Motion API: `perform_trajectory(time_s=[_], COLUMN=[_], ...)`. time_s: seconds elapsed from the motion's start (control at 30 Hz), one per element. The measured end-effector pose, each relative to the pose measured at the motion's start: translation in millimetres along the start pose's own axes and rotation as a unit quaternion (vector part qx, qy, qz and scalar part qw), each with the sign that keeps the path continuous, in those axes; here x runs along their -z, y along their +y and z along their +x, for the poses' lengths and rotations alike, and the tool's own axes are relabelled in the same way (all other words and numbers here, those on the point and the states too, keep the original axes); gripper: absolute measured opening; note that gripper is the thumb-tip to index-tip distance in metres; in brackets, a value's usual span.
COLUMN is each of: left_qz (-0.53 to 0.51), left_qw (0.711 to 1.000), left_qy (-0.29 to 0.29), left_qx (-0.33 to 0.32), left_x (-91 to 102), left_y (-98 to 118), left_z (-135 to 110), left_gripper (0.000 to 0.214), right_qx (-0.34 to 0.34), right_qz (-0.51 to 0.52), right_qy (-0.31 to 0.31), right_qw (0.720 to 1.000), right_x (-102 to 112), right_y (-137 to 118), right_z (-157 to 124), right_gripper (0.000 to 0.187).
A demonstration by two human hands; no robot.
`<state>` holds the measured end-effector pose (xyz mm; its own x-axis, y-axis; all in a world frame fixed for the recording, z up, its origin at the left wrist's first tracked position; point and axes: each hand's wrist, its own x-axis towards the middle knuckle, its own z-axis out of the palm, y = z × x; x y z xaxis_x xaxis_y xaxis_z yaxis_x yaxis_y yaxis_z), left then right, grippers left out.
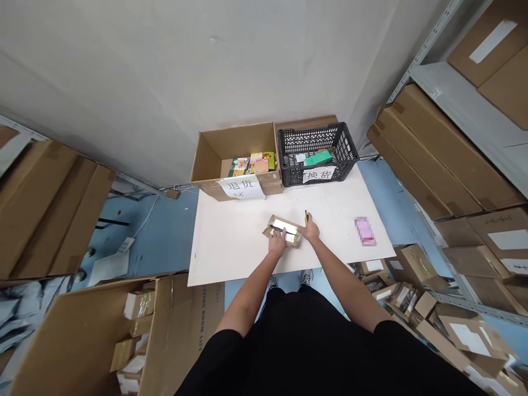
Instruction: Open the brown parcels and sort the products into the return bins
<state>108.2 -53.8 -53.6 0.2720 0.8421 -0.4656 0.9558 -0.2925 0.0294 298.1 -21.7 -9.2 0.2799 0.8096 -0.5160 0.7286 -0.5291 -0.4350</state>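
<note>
A small cardboard box (292, 225) with a white label lies on the white table (231, 236), a dark slit running across its top. My left hand (278, 241) grips its near left side, fingers over the top. At the box's right end is my right hand (311, 227), closed around a yellow and black utility knife (306, 216) that points up and away from the box. The knife's blade is too small to make out. One flap at the box's left end looks lifted.
Behind stand an open carton (206, 159) and a black plastic crate (350, 157), both with goods inside and paper signs. A pixelated pink item (365, 231) lies at the table's right. Shelves of cartons (445, 159) and a large carton (91, 330) flank me.
</note>
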Motion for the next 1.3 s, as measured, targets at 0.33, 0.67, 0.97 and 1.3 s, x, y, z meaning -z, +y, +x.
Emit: perform_trajectory(time_s=[0.33,0.67,0.97,1.3], left_qz=[-0.032,-0.021,-0.036,-0.054], left_qw=[0.999,0.998,0.999,0.998], left_qy=[0.006,0.059,0.022,0.018], left_qx=[0.04,-0.004,-0.032,-0.019], left_x=[28.7,23.9,13.6,10.0], left_y=[21.3,20.4,15.1,18.7], left_z=[-24.0,-37.3,-29.9,-24.5], left_gripper=[0.082,0.067,0.073,0.071], right_qx=[0.035,0.124,0.15,0.121], right_qz=[0.012,0.048,-0.017,-0.092], right_qy=[0.022,-0.067,-0.091,-0.092], right_qw=[0.999,0.989,0.984,0.984], right_x=[12.6,38.3,25.9,19.5], right_y=[18.8,71.6,56.9,30.6], right_z=[-12.5,-66.7,-57.4,-58.2], right_gripper=[0.079,0.059,0.053,0.058])
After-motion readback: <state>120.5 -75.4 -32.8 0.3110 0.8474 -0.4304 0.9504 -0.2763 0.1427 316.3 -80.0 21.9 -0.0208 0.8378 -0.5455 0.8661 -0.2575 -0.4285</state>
